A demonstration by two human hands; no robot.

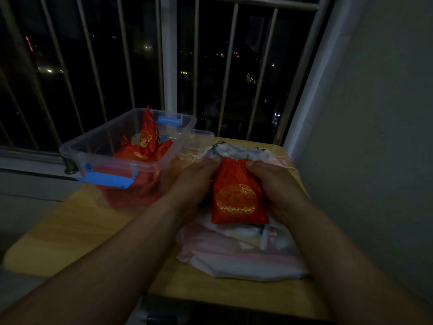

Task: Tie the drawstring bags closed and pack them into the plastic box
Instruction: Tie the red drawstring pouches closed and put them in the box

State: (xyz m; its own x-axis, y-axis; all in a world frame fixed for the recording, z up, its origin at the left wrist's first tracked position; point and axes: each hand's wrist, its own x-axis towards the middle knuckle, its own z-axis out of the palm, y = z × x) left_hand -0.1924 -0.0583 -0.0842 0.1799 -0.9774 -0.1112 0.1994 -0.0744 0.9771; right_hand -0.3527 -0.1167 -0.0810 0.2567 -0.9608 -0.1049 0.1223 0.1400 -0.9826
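1 red bag (239, 198) (mouth gathered) pinched by left hand (199, 175), right hand (275, 181).

A red drawstring bag (239, 200) with a round gold emblem stands upright, its neck gathered at the top; the left hand (199, 174) and right hand (274, 181) pinch it at either side of the neck, above a pile of pale pouches (234, 256) on the desk (77, 233); to its left sits the clear plastic box (98, 146) with blue latches, lid off; several more red bags (146, 139) lie inside, one upright against the far wall.
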